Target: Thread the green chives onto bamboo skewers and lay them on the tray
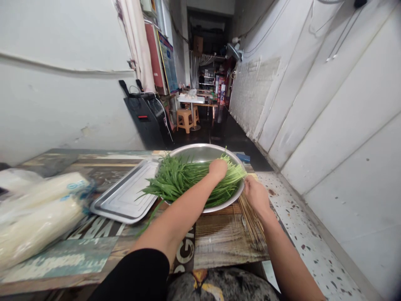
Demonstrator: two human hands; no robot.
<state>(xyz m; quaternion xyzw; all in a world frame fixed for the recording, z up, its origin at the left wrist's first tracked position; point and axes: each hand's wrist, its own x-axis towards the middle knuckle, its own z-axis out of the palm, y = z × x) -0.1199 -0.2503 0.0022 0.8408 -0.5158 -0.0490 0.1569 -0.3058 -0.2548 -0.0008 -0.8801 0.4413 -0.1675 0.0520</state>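
A round metal bowl [203,147] holds a heap of long garlic chives [184,177], leaves to the left and pale stem ends to the right. My left hand [218,168] is closed down in the chives near their stems, its fingertips hidden from me. At the bowl's right rim, my right hand [256,193] has its fingers pinched together beside the stem ends; what lies between them is too small to make out. Thin bamboo skewers [251,221] lie on the table under and beside my right hand.
Left of the bowl a metal tray [125,196] rests on the patterned wooden table [216,242], partly under the leaves. Plastic-wrapped pale packs [40,217] lie farther left. Behind stand a black case-like object [148,117], stools [185,120] and a white table [191,100]. A wall runs along the right.
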